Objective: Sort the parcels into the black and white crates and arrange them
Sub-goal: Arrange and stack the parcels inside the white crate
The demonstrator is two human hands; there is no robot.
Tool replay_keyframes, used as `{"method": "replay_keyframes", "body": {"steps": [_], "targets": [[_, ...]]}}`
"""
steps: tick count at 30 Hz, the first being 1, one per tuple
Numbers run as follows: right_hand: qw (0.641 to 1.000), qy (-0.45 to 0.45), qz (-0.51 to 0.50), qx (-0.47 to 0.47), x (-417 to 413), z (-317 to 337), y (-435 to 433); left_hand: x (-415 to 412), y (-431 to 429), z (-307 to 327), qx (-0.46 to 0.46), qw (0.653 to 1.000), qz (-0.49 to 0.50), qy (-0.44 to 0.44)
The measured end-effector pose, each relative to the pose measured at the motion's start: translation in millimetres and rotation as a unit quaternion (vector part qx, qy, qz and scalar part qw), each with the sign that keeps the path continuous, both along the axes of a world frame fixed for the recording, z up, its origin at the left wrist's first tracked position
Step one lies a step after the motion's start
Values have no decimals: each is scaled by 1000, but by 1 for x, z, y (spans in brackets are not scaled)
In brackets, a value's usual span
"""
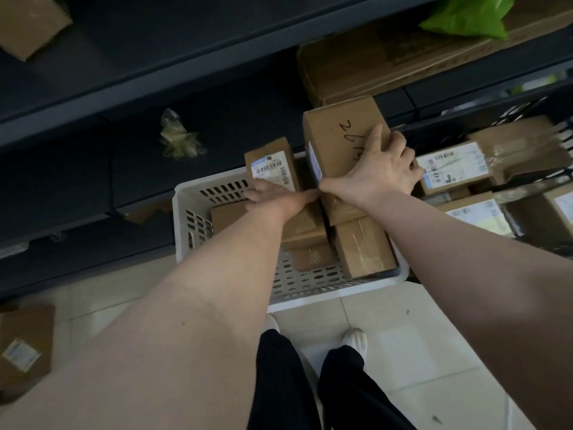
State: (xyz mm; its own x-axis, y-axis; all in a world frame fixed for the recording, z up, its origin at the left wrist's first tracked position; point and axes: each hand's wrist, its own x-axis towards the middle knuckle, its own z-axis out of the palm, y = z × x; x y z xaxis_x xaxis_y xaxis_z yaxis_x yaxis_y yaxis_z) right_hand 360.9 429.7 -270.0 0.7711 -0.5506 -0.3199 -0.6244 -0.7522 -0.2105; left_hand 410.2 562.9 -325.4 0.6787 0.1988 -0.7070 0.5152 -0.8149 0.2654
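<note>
In the white crate (210, 181) at frame centre, the left hand (273, 195) lies flat, fingers straight, on a labelled parcel (269, 164). Just right and beyond, the right hand (381, 172) clasps the marker-scribbled carton (338, 131), whose long axis runs up-frame; the right hand is nearer it.

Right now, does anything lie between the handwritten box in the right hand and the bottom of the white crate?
Yes. The right hand grips the handwritten box over the right side of the white crate, where taped boxes already lie under it. The left arm hides much of the crate's left half.
</note>
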Motion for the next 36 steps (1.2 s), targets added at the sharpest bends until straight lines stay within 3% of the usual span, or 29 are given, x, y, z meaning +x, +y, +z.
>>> {"method": "replay_keyframes", "body": {"steps": [4, 8, 11, 15, 17, 19, 21, 30, 33, 36], "targets": [[1000, 1, -5, 8, 1, 1, -6, -2, 6, -10, 9, 998, 44, -42], [1000, -6, -17, 15, 5, 5, -5, 4, 34, -12, -166, 956, 232, -73], [1000, -9, -19, 14, 8, 8, 1, 10, 60, -25, -253, 924, 286, -26], [999, -28, -5, 16, 14, 12, 17, 13, 76, -15, -239, 923, 300, -16], [999, -42, 15, 16, 17, 15, 28, 11, 80, 1, -136, 954, 262, -51], [998, -54, 40, 20, 20, 19, 42, 4, 87, 17, 10, 986, 151, -73], [996, -66, 61, 24, 23, 22, 59, -3, 97, 27, 85, 992, 66, -62], [997, 27, 41, 57, 14, -12, 103, 2, 156, 8, 105, 983, 77, -126], [998, 23, 26, 53, 9, -27, 110, 2, 161, 1, 145, 983, -27, -107], [999, 8, 8, 48, 8, -40, 116, 1, 157, -13, 203, 960, -175, -76]]}}
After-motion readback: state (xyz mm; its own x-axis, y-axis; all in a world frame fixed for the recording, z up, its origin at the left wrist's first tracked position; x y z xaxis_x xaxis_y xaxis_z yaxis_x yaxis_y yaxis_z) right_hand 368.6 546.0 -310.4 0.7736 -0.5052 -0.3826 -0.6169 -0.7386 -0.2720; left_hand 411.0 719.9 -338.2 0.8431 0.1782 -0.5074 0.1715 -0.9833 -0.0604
